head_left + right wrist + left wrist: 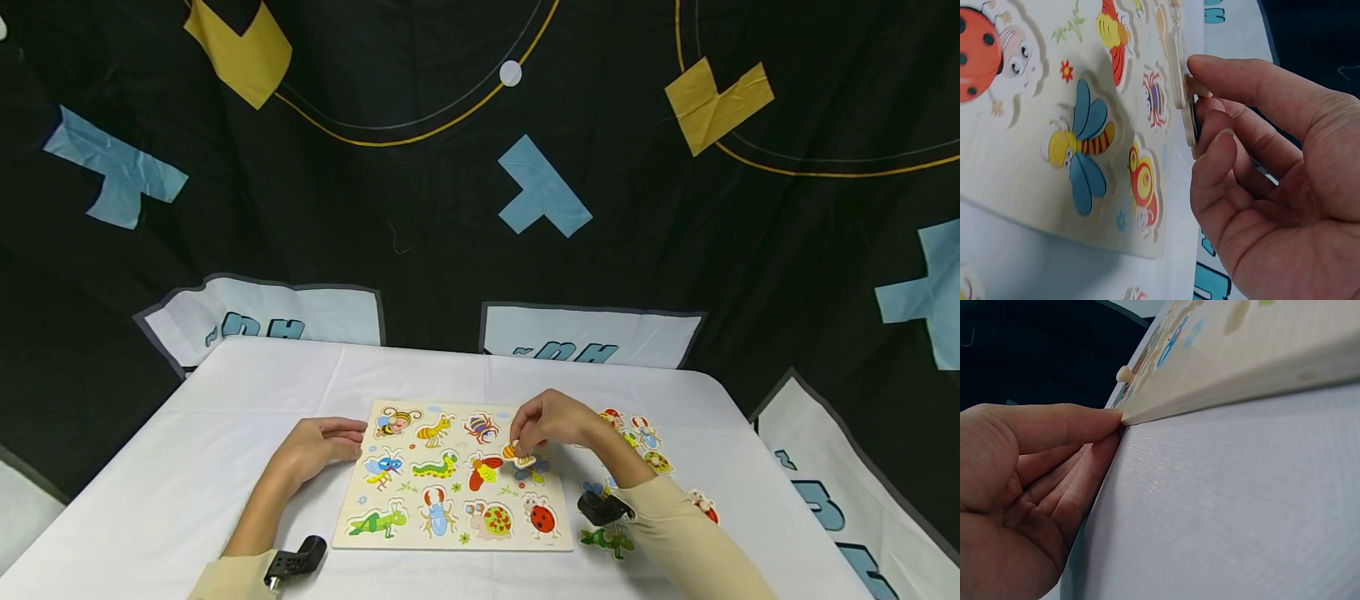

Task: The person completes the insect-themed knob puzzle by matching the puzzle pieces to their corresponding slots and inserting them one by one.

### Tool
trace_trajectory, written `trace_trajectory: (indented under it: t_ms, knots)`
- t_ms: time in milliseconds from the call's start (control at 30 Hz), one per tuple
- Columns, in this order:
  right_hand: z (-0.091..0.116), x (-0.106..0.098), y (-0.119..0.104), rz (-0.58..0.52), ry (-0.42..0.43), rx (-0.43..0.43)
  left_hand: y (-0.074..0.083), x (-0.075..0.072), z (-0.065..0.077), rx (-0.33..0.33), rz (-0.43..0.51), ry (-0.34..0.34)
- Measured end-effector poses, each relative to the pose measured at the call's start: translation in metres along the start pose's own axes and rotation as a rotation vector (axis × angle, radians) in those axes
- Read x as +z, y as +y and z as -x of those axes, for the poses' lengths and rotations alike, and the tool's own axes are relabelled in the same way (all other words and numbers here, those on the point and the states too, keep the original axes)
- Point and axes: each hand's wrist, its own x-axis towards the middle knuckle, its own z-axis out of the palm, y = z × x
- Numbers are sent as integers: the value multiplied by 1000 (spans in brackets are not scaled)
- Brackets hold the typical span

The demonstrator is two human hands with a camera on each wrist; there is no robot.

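My right hand (557, 417) pinches a small yellow-orange wooden puzzle piece (517, 456) just above the right part of an insect puzzle board (457, 546). In the right wrist view the piece (1179, 69) appears edge-on at the fingertips, its picture hidden. Beside it on the board is a blue-winged bee picture (1088, 147). My left hand (318, 450) lies at the board's left edge. The left wrist view has its extended fingers (1066, 425) touching the board's corner, and a round wooden knob (1124, 374) standing up beyond them.
Loose insect pieces (657, 462) lie on the white cloth right of the board, partly hidden by my right arm. A green insect piece (607, 540) lies near the board's lower right corner. Behind the table (247, 392) hangs a black patterned cloth (435, 250).
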Motion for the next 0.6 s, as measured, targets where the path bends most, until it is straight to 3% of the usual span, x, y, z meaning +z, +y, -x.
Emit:
trace_trajectory:
  t_ms: [600]
  knots:
    - [-29, 17, -18, 29, 70, -3, -1, 0, -1, -1, 3, 3]
